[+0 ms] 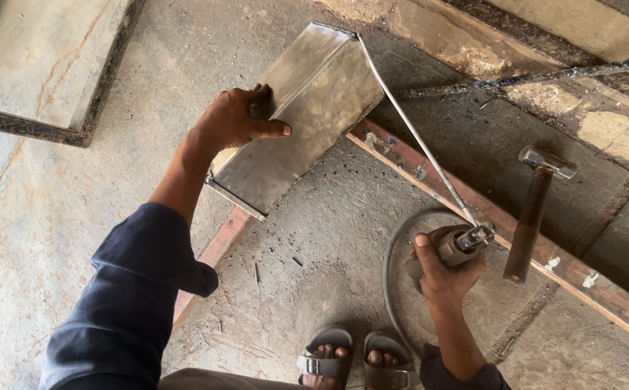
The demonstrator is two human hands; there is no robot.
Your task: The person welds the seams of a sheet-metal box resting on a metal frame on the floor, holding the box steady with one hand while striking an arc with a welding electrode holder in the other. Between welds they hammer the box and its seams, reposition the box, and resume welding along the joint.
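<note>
Dark blue sleeves frame the view, and grey sandals show at the bottom edge on the concrete floor. Left hand lies spread on a folded sheet-metal piece, thumb on its lower face and fingers curled over the crease, pressing it down where it rests across a rusty red steel frame rail. Right hand is clenched round an electrode holder, from which a long thin welding rod runs up to the sheet's far corner; a grey cable loops back from the holder toward the feet.

As I judge it, the step goes well if the sheet is pinned flat so the fold does not rock, and the rod tip is steadied at the corner with the wrist braced, since so long a rod will wobble.

Sheet metal is bright, mottled and smooth, bent into a shallow angle. Rail is flat, scaled and spattered. A hammer with a rusty tube handle and steel head lies across the rail to the right of the holder. Floor is rough, gritty and scorched dark near the rail.
</note>
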